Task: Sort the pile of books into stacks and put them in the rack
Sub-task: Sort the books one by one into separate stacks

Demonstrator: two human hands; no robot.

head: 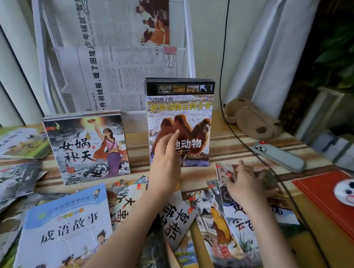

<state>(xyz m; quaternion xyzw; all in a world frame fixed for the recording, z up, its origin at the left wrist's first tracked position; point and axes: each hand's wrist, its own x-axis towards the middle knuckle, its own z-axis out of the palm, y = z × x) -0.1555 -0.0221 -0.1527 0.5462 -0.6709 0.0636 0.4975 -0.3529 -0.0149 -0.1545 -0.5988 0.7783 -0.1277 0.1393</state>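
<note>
Two stacks of thin books stand upright against the white mesh rack (188, 58): a camel-cover stack (194, 106) in the middle and a shorter stack with a woman on the cover (83, 147) to its left. My left hand (166, 164) hovers open in front of the camel cover, fingers spread, possibly touching it. My right hand (245, 184) rests on a small book (224, 172) at the top of the loose pile (218, 224) spread over the table's front; its grip is unclear. A large blue book (64, 226) lies at the front left.
Folded newspapers (117, 77) with binder clips fill the rack. More books (15, 144) lie at the left. A phone (277, 155), a brown plush pouch (253, 117), a black cable (224, 54) and a red folder (328, 205) sit at the right.
</note>
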